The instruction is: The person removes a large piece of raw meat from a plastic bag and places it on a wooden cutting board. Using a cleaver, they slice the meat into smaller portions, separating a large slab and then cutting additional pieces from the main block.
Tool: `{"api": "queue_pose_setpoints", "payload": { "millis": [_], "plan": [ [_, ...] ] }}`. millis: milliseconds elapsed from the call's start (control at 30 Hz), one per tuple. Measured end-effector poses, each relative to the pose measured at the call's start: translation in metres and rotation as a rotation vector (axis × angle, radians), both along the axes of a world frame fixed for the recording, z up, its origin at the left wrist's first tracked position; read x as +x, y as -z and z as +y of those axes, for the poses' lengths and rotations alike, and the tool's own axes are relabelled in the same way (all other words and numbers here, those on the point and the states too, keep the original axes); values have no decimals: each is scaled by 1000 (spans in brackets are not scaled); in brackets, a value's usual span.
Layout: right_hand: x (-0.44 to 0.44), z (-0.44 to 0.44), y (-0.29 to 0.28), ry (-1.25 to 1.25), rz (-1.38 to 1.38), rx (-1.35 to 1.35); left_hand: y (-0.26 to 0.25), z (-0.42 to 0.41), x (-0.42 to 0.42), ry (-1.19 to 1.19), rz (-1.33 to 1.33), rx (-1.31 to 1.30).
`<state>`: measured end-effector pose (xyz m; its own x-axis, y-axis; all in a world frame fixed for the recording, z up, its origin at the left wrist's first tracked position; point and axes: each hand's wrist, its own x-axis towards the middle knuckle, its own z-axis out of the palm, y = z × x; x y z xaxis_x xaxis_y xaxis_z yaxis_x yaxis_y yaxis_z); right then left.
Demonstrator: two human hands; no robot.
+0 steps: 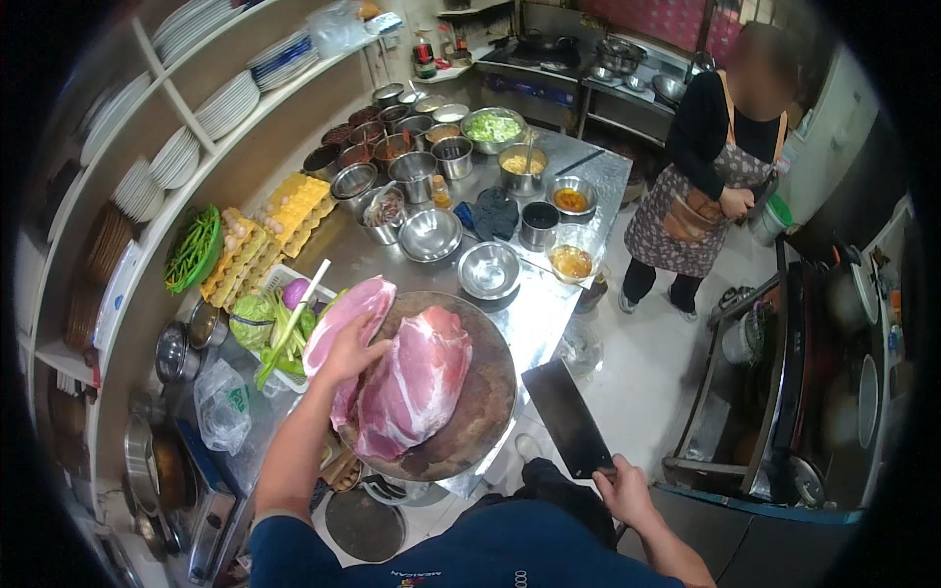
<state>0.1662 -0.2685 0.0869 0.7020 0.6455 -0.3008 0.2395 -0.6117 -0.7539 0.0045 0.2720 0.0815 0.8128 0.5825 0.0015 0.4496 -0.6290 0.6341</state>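
A large raw piece of pork [419, 382] lies on a round wooden chopping board [489, 375]. Along its left side is a flatter pork slab [342, 323], which reaches past the board's edge. My left hand [349, 353] grips this slab from above, its thumb pointing towards the large piece; some of the fingers' hold is hidden. Off to the right, my right hand [625, 489] holds a broad dark cleaver [566, 415] by its handle. The blade is apart from the meat, over the floor beside the table.
A white basket of vegetables [298, 378] and stacked egg trays [239, 261] stand left of the board. Steel bowls [489, 270] and several seasoning pots [413, 173] fill the table [544, 309] beyond. A person in a patterned apron [684, 209] stands at right.
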Motion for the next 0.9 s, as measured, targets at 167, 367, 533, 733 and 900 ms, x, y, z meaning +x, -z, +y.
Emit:
{"api": "queue_pose_setpoints", "payload": {
  "millis": [167, 367, 533, 733, 900],
  "plan": [
    [39, 17, 13, -74, 76, 76, 74, 16, 11, -143, 118, -717],
    [70, 13, 36, -27, 139, 134, -15, -94, 34, -14, 254, -267],
    [103, 10, 54, -52, 125, 179, -4, -204, 19, 118, 178, 353],
    [136, 24, 52, -132, 118, 152, -5, -238, 19, 30, 183, 355],
    [152, 39, 44, -180, 132, 142, -8, -224, 7, 102, 288, 342]
  ]
}}
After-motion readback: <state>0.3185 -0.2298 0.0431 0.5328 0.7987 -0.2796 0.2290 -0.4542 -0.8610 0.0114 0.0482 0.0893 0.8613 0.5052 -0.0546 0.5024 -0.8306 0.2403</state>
